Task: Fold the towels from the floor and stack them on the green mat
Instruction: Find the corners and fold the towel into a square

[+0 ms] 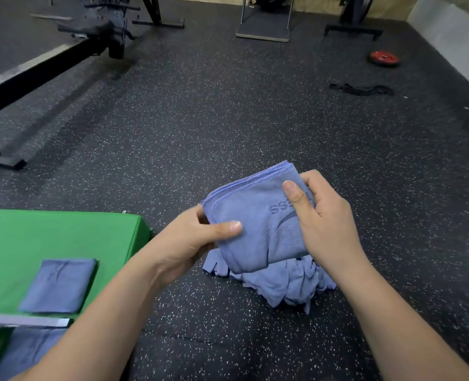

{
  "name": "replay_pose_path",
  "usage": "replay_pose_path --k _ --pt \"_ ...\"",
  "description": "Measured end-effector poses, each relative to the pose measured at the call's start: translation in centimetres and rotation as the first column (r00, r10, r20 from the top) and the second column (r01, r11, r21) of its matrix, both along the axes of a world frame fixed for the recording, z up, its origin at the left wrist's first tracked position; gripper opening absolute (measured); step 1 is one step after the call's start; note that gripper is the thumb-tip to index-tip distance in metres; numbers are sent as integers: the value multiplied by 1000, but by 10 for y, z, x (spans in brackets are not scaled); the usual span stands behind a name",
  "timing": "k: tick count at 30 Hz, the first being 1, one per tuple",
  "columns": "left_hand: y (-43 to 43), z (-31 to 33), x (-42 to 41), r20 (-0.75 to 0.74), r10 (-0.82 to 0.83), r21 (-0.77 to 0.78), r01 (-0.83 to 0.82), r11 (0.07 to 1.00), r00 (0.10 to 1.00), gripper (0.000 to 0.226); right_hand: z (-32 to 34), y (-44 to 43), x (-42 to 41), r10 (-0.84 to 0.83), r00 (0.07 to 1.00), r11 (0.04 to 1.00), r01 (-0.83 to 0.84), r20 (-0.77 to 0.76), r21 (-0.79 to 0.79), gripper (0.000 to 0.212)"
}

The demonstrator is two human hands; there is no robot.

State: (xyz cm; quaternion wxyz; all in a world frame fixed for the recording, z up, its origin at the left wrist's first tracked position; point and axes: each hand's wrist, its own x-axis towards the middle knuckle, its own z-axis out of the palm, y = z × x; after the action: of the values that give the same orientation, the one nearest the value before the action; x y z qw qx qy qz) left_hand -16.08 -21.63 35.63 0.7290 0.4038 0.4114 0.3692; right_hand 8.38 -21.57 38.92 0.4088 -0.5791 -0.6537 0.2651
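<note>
1. Head view, the towel in hand: a folded blue microfibre towel (258, 224) with a dark printed logo is held in the air between both hands. I think this is so that its layers do not fall open.
2. The left hand (189, 243) pinches the near-left edge, with the thumb on top and the rest under the cloth. The right hand (324, 218) grips the right side, its thumb pressed beside the logo and its fingers (314, 178) curled behind. Neither hand is free.
3. Just below lies a crumpled heap of blue towels (285, 284) on the black speckled rubber floor (228, 119). These are not yet folded. It seems the person folds right over the heap to keep the reach short.
4. The thick green padded mat (63, 232) is to the left, near the left forearm. One folded blue towel (59, 284) lies flat on it. I judge it is the base of the stack, so the held towel should go on top of it.
5. At the lower left, a grey metal bar (24, 320) crosses above more blue cloth (27, 350). I cannot tell what this cloth is.
6. A red weight plate (384, 58) and a black strap (362, 89) lie far back, well apart from the work.
</note>
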Motion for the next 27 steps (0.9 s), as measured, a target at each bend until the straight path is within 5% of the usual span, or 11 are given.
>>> replay_pose_path --k 3,8,14,21,27 --pt "-6 -5 4 -109 -97 -25 95 995 989 53 1 0 0 -47 998 999 47 -35 10 28" --pt "-9 -19 24 -361 259 17 -272 962 896 47 -1 2 4 -151 988 988 151 -30 21 29" --pt "-24 -26 43 -275 33 -24 -41 999 961 29 1 3 6 -203 979 978 204 -21 41 31" --pt "-20 -36 39 -168 2 -105 -20 994 986 22 3 4 10 -230 972 973 231 -44 24 31" --pt "-12 -37 30 -534 99 185 3 983 840 19 4 3 17 -243 970 970 243 -28 24 30"
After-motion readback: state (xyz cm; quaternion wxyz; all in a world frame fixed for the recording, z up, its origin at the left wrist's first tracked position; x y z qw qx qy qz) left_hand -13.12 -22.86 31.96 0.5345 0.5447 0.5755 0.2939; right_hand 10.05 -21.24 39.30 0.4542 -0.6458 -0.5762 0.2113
